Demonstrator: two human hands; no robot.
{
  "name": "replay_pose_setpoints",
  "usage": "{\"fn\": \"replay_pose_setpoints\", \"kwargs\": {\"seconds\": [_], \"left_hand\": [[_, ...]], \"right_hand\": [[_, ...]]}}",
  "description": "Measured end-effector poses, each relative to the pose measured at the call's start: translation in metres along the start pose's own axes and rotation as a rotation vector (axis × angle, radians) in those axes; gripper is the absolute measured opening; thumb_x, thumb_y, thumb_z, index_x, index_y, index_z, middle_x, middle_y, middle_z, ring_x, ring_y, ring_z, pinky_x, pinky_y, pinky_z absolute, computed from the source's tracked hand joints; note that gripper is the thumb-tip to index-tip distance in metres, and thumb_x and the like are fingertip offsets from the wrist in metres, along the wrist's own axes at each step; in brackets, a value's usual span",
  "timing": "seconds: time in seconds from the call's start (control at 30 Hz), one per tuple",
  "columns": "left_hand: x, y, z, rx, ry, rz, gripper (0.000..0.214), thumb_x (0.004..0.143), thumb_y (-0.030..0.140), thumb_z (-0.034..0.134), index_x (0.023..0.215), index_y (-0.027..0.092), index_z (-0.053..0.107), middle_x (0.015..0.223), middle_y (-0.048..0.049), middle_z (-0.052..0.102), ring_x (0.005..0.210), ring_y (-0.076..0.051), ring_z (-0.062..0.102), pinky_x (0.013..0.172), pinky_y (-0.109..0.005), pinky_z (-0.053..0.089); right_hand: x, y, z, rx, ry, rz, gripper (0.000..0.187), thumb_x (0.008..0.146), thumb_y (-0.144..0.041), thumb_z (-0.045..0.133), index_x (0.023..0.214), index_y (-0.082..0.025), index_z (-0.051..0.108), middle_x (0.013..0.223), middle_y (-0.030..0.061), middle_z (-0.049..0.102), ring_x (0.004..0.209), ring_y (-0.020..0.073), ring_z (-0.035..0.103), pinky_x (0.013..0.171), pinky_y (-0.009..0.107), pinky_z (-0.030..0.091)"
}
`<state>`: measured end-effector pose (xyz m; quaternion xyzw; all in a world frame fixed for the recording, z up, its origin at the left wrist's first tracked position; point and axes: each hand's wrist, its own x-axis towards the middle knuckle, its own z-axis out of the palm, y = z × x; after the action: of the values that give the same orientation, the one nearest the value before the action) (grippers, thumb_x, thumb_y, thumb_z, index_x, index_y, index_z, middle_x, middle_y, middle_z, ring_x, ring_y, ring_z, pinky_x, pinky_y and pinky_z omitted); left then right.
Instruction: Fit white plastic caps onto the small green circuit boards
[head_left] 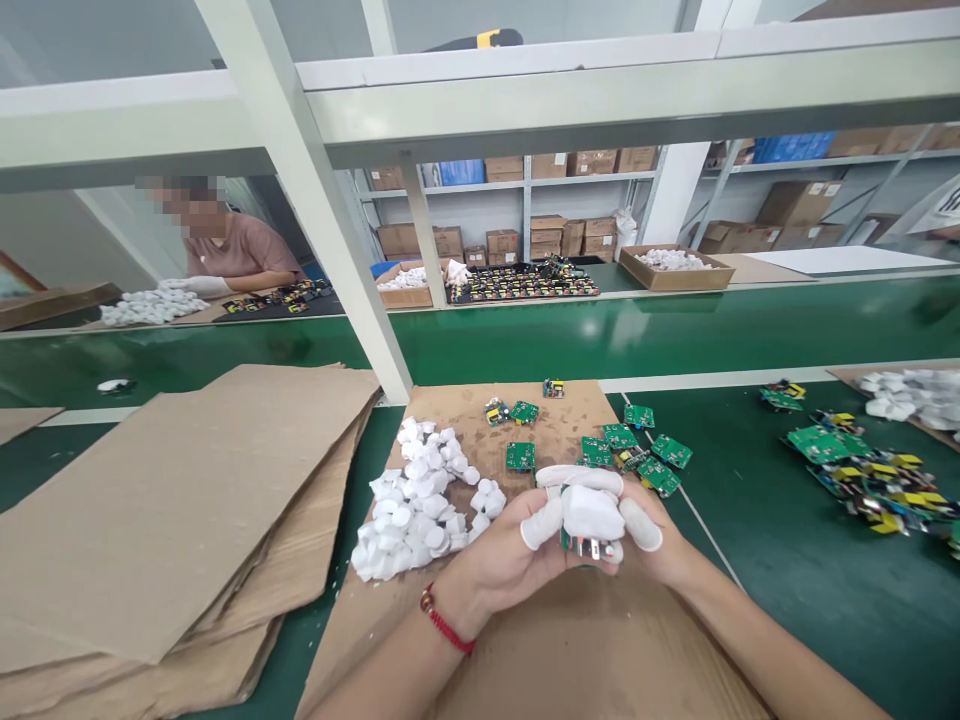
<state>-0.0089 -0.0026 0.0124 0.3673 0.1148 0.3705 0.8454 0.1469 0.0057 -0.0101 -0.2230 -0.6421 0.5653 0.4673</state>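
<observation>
Left hand (pixel 510 556) and right hand (pixel 651 510) together, both closed around one circuit board (pixel 594 548) — held just above the cardboard sheet (pixel 570 640), thumbs at its two sides. White finger covers (pixel 541 524) on the thumbs and some fingers; red bracelet (pixel 448 620) on the left wrist. White soft piece (pixel 592 512) lies over the board's near face, covering most of it; metal parts show along the lower edge. Whether the piece is fixed to the board: cannot tell.

Left of the hands, on the sheet: heap of white pieces (pixel 412 510). Beyond the hands: loose boards (pixel 520 456), several green side up, some past the sheet's right edge. Farther right, on the green bench surface (pixel 720 470): a cluster of boards (pixel 877 475) with yellow parts. Far left: stacked cardboard (pixel 172 500). Across the bench — a co-worker (pixel 244 250), with a white-covered hand (pixel 206 286) beside another white heap (pixel 154 306).
</observation>
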Motion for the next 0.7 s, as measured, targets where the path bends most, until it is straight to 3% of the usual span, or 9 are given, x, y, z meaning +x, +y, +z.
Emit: {"fn": "replay_pose_setpoints", "kwargs": {"seconds": [0.17,0.4,0.57,0.7], "left_hand": [[0.001,-0.001,0.002,0.004,0.05,-0.009,0.029,0.073,0.038,0.064,0.08,0.011,0.068,0.066,-0.0051,0.061,0.062,-0.012,0.056,0.062,-0.027,0.048],[0.001,0.005,-0.009,0.161,0.082,-0.037,0.027,0.069,0.038,0.068,0.073,0.012,0.066,0.063,-0.0018,0.057,0.06,-0.01,0.052,0.063,-0.024,0.044],[0.0,0.005,-0.012,0.195,0.024,-0.052,0.035,0.068,0.046,0.065,0.071,0.012,0.064,0.064,-0.0026,0.057,0.06,-0.011,0.052,0.062,-0.025,0.044],[0.001,0.005,-0.007,0.26,0.045,-0.052,0.032,0.073,0.043,0.061,0.071,0.011,0.064,0.065,-0.0041,0.059,0.062,-0.012,0.053,0.062,-0.025,0.043]], "right_hand": [[0.001,-0.007,0.002,0.185,-0.085,0.073,0.04,0.079,-0.048,0.058,0.112,-0.025,0.059,0.071,0.0016,0.06,0.042,0.0078,0.047,0.042,0.02,0.046],[0.002,-0.011,0.001,0.118,-0.124,0.098,0.046,0.078,-0.032,0.065,0.122,-0.026,0.052,0.084,0.0046,0.062,0.062,0.0122,0.057,0.057,0.025,0.051],[0.002,-0.012,-0.001,0.168,-0.177,0.077,0.049,0.08,-0.048,0.057,0.123,-0.024,0.052,0.086,0.0065,0.063,0.064,0.0145,0.06,0.055,0.026,0.052],[0.003,-0.012,-0.001,0.158,-0.14,0.091,0.043,0.08,-0.037,0.062,0.12,-0.025,0.054,0.087,0.0058,0.063,0.062,0.0126,0.058,0.052,0.023,0.052]]}}
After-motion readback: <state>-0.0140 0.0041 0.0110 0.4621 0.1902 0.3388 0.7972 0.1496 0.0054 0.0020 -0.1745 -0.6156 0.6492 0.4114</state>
